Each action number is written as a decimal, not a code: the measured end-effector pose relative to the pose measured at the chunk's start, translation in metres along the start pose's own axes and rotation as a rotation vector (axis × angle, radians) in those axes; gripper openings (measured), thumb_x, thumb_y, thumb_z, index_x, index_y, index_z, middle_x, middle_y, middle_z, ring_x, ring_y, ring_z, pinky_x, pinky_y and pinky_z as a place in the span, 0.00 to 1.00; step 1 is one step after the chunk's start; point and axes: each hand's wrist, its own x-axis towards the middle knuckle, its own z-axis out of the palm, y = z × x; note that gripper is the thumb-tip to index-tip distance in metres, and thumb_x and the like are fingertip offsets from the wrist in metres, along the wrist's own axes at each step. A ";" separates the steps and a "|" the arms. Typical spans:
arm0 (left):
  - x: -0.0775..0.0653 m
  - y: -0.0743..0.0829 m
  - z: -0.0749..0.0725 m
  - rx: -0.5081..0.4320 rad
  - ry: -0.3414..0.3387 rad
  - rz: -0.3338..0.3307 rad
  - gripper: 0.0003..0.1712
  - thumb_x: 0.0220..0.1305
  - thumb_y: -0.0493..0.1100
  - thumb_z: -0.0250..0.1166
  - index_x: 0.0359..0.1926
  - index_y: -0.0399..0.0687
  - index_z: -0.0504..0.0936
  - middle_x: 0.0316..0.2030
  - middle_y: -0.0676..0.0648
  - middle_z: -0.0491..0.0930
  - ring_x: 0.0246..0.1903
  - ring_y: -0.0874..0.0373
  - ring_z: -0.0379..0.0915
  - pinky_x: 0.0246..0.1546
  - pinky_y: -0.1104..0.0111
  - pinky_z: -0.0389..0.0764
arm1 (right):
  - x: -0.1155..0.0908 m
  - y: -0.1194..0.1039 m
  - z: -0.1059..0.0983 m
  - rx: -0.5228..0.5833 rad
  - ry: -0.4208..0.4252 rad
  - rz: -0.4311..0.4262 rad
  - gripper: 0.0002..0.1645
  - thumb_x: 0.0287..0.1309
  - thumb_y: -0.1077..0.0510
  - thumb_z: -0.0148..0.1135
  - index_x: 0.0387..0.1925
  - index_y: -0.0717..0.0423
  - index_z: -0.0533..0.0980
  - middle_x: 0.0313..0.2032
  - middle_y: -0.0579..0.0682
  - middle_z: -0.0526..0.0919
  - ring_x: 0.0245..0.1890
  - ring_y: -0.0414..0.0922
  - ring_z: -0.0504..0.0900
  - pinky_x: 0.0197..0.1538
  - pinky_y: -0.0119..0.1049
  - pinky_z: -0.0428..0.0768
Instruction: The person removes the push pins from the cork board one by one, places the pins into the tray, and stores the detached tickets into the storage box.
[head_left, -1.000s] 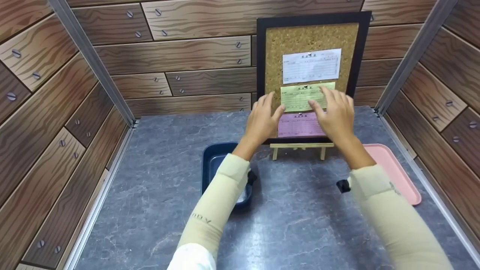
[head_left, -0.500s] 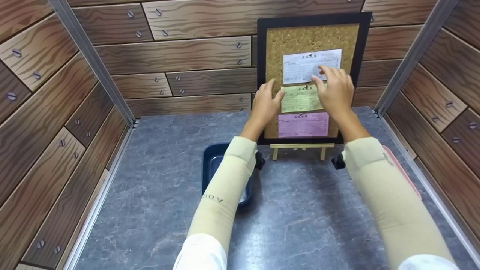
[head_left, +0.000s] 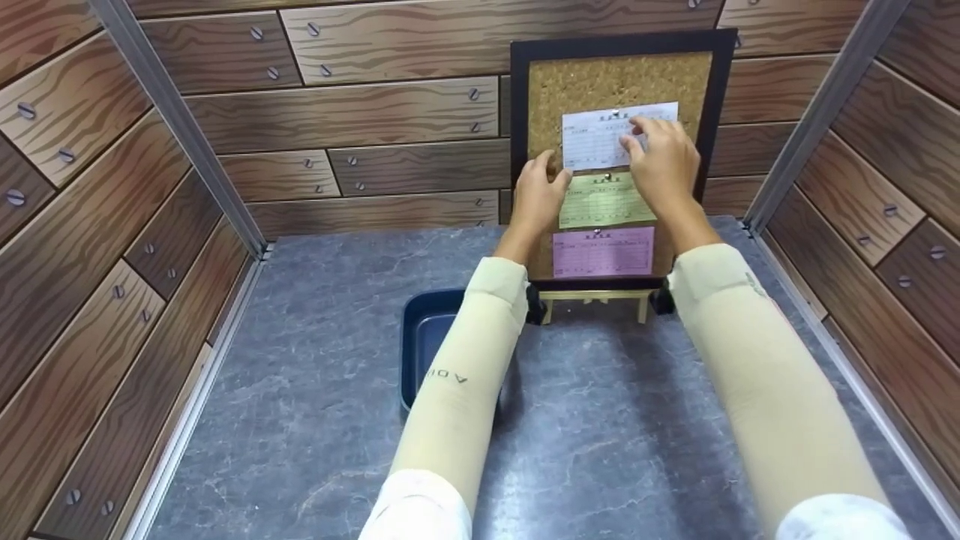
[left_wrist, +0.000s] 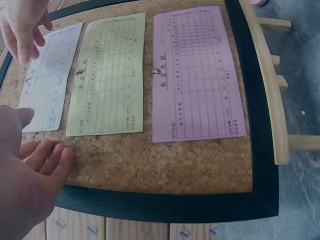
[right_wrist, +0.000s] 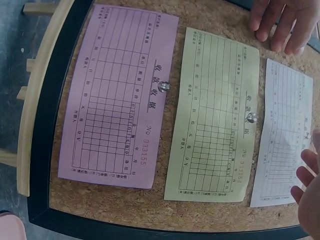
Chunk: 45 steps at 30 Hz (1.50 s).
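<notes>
A cork board [head_left: 619, 81] in a dark frame bears three pinned receipt slips: white [head_left: 589, 146] on top, yellow-green [head_left: 600, 204] in the middle, pink [head_left: 602, 253] at the bottom. A small pin [head_left: 616, 112] sits at the white slip's top edge. My left hand [head_left: 537, 193] is at the white slip's lower left corner; its loosely bent fingertips [left_wrist: 60, 160] lie at the cork. My right hand [head_left: 666, 161] hovers before the white slip's right part, thumb and fingers apart. In the right wrist view, nothing shows between its fingers [right_wrist: 302, 175].
The board stands on a small wooden easel [head_left: 596, 295]. A dark blue tray [head_left: 409, 337] lies left of it, partly behind the left sleeve. The corner of a pink tray [right_wrist: 11, 229] shows in the right wrist view. Wood-patterned walls [head_left: 405, 112] enclose the grey table.
Both hands have moved up the board, from beside the yellow-green and pink slips to the white slip. The right hand rose further. The slips have stayed in place.
</notes>
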 end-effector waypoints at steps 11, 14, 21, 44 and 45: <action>0.009 0.011 0.005 -0.114 0.035 -0.083 0.25 0.71 0.45 0.63 0.66 0.46 0.75 0.52 0.49 0.82 0.49 0.60 0.78 0.51 0.74 0.77 | 0.019 -0.002 0.013 0.000 -0.015 0.052 0.19 0.68 0.48 0.62 0.56 0.50 0.81 0.53 0.51 0.84 0.57 0.52 0.78 0.56 0.52 0.76; 0.011 0.012 0.006 -0.149 0.044 -0.085 0.25 0.69 0.43 0.65 0.65 0.45 0.76 0.51 0.48 0.83 0.49 0.60 0.79 0.50 0.76 0.77 | 0.022 -0.003 0.014 -0.011 -0.022 0.073 0.19 0.69 0.47 0.61 0.56 0.49 0.81 0.54 0.51 0.84 0.57 0.52 0.78 0.55 0.53 0.77; 0.014 0.015 0.007 -0.235 0.083 -0.101 0.22 0.66 0.38 0.67 0.61 0.41 0.79 0.47 0.46 0.85 0.44 0.60 0.81 0.42 0.79 0.78 | 0.026 -0.006 0.016 -0.011 -0.020 0.092 0.19 0.69 0.48 0.60 0.55 0.52 0.80 0.53 0.53 0.83 0.56 0.54 0.77 0.55 0.55 0.76; 0.023 0.017 0.001 -0.213 0.121 -0.114 0.04 0.65 0.39 0.67 0.39 0.43 0.85 0.33 0.51 0.83 0.33 0.64 0.74 0.35 0.78 0.73 | 0.037 -0.015 0.023 -0.009 0.009 0.162 0.13 0.70 0.51 0.59 0.48 0.52 0.80 0.52 0.51 0.83 0.56 0.52 0.76 0.57 0.55 0.75; 0.023 0.017 0.001 -0.212 0.124 -0.112 0.04 0.65 0.39 0.67 0.39 0.43 0.85 0.32 0.51 0.83 0.32 0.64 0.74 0.34 0.79 0.73 | 0.037 -0.015 0.023 -0.008 0.008 0.164 0.12 0.70 0.51 0.59 0.48 0.52 0.80 0.52 0.51 0.83 0.56 0.52 0.76 0.57 0.55 0.75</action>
